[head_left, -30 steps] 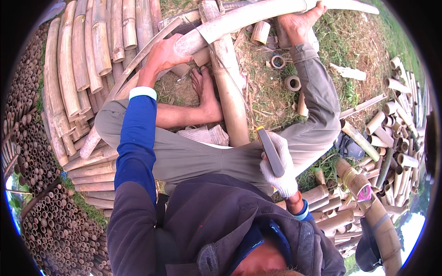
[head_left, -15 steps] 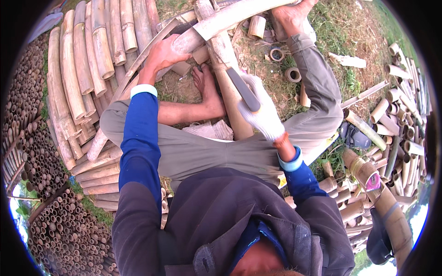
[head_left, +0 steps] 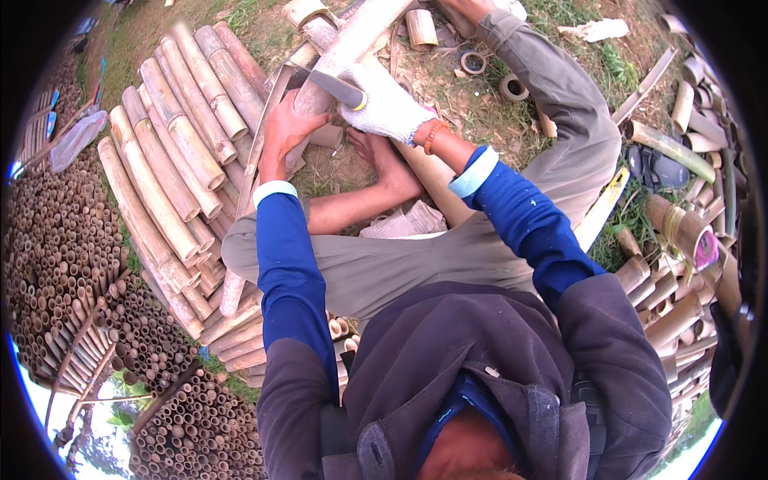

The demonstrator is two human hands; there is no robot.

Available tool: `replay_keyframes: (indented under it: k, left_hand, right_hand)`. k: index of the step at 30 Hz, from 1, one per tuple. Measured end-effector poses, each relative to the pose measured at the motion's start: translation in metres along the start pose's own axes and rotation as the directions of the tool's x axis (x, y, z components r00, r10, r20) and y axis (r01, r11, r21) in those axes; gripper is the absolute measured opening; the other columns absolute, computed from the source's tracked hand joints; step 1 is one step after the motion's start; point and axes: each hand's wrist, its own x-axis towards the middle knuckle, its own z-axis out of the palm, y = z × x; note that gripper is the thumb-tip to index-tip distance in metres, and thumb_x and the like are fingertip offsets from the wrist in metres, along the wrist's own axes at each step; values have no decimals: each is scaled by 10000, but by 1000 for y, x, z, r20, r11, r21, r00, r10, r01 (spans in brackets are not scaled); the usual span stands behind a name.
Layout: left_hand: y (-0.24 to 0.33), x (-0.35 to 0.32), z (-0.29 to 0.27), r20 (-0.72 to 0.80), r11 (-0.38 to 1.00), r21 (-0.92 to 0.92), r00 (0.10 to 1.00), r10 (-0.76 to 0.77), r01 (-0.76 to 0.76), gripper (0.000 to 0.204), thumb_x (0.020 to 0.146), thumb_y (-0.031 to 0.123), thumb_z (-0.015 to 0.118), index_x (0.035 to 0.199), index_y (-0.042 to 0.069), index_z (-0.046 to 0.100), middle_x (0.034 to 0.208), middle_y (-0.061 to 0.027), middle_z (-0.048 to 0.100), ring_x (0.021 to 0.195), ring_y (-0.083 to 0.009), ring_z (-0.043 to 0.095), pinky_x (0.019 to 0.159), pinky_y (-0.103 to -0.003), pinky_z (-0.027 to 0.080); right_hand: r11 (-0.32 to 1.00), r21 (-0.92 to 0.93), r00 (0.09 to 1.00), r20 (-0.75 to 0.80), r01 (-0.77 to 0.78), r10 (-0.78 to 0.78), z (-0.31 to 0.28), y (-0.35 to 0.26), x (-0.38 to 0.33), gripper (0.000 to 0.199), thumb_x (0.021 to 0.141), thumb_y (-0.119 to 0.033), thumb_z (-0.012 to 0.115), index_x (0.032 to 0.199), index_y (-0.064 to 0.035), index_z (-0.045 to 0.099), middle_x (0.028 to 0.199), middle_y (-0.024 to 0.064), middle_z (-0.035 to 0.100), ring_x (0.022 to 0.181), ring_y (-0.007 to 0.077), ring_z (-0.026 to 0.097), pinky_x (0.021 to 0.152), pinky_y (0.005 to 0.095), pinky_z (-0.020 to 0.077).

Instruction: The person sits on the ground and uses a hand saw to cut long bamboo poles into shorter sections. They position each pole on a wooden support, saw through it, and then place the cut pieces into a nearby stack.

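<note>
My bare left hand (head_left: 286,124) is closed around the near end of a thick, pale bamboo pole (head_left: 364,36), which slants away to the upper right. A white knitted glove covers my right hand (head_left: 384,102), closed on a dark, flat, knife-like tool (head_left: 336,86). That tool lies across the pole's near end, close to my left fingers; its far tip is hard to make out. Beside my left hand a long, thin curved strip (head_left: 268,120) runs down toward my knee. My bare foot (head_left: 376,152) rests on the ground below both hands.
Cut bamboo lengths (head_left: 168,160) are stacked at the left, with a large pile of bamboo tubes (head_left: 64,216) beyond. Short offcuts (head_left: 421,30) and bamboo rings (head_left: 474,62) lie on the ground. More cut pieces and a dark sandal (head_left: 652,166) are at the right.
My gloved right hand has moved up and left with the tool, from above my lap to the pole's end beside my left hand. The whole view has also shifted.
</note>
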Motion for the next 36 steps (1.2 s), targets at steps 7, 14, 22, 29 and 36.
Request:
replay_keyframes:
  k: [7,14,22,29,36]
  left_hand:
    - [-17,-10,3,28,998,-48,999,-39,41,952,695,552,966,1421,14,670,1210,-237,800,1133,-367,779,979,-443,592]
    - [-2,4,3,40,1000,14,999,4,-5,919,695,523,954,1402,2,684,1195,-248,799,1110,-372,783,974,-444,591]
    - [-14,-9,-1,-12,1000,-30,1000,0,0,931,689,522,965,1403,-2,678,1204,-238,801,1117,-349,787,973,-432,598]
    - [-15,-5,4,68,997,-73,997,-28,33,923,716,503,973,1431,2,677,1223,-202,797,1109,-300,776,981,-406,583]
    - [1,3,5,48,998,-59,998,-27,30,869,713,478,963,1385,-2,691,1212,-241,797,1108,-350,786,964,-433,596]
  right_hand:
    - [930,104,926,182,-352,330,-135,-96,-217,663,856,-56,714,1507,-60,587,1419,223,661,1335,411,661,1159,460,510]
    - [999,-37,998,-63,22,-24,2,8,-42,602,905,-309,793,1431,-63,637,1280,245,705,1134,414,725,1078,491,537]
    - [971,101,969,138,-217,203,-70,-50,-134,664,896,-101,744,1530,-56,551,1391,200,675,1293,352,693,1106,435,536]
    - [981,84,978,129,-174,163,-66,-26,-143,664,881,-120,760,1516,-40,582,1429,212,655,1318,376,670,1130,443,521]
    - [977,-191,982,-144,94,-123,26,21,-8,612,924,-307,803,1433,-26,610,1290,249,684,1211,433,656,1068,479,535]
